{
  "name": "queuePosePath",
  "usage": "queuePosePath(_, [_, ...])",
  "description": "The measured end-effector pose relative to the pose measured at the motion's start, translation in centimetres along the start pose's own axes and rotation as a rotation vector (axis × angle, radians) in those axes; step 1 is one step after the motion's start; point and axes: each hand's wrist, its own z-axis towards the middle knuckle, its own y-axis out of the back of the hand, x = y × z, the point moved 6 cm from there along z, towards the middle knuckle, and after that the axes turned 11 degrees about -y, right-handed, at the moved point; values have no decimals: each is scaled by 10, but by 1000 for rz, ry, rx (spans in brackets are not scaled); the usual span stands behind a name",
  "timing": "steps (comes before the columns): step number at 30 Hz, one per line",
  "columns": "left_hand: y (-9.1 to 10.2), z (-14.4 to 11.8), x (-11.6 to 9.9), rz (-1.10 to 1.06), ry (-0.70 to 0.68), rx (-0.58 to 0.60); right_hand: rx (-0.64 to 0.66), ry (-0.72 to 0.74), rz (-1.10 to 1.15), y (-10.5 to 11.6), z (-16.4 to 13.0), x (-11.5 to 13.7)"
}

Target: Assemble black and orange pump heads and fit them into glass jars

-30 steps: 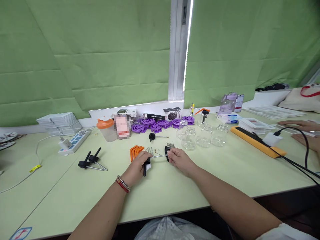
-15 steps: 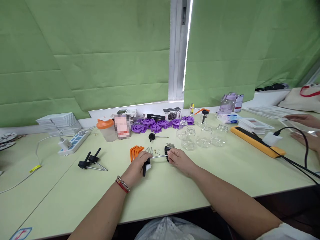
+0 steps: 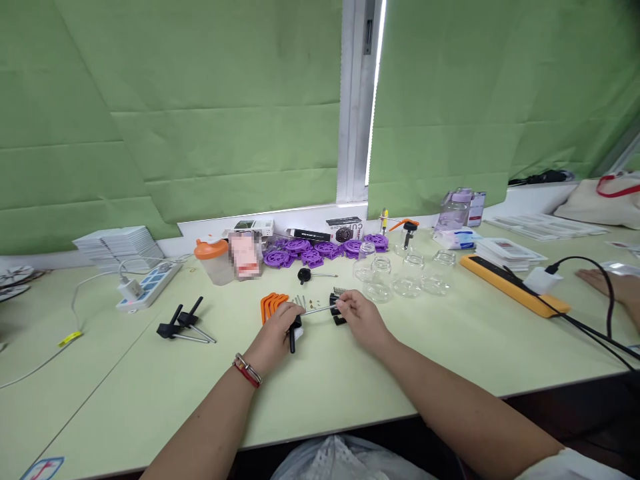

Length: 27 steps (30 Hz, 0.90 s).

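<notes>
Head view, single entry. Left hand: closed around a black-handled tool, its handle end poking out below the fist and a thin metal rod running rightward from it, lying low over the pale green table. Right hand: fingertips pinched narrow on a small black part at the rod's far end, just in front of the person and roughly mid-table. Adjacent stock: orange curved pieces touching or just beside the left knuckles; a few short pins and tiny fasteners just behind the rod; a spring-like piece near the black part; clear glass jars further back to the right; purple gear-like parts along the sill; two black tools well apart to the left. Another person's hand rests at the right edge. Handling note, as a judgement: the work looks like seating the black part on the rod, best done by keeping the left fist steady as the anchor, holding the rod level, and letting only the right fingertips turn or press, so the loose fasteners behind are not swept aside. Not legible: whether the rod enters the black part or merely meets it, since the right fingers cover the joint; the tool's head is hidden inside the left fist; the small fasteners are too small to classify.
</notes>
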Motion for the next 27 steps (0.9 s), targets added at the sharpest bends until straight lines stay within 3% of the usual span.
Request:
queuePosePath(2, [1,-1,1,18,8,-33,-31,93,-133,-3,-15,17])
queuePosePath(6, [-1,-4,1,49,25,-54,212,324,-548,-44,-52,50])
queuePosePath(10, [-2,-4,1,46,40,-48,282,269,-766,-73,-60,58])
queuePosePath(17, [10,-7,7,83,71,-182,169,164,-772,-69,-34,62])
queuePosePath(24, [9,-7,9,94,96,-188,246,144,-732,-70,-26,57])
queuePosePath(27, [10,-9,11,70,141,-218,214,176,-692,-71,-20,60])
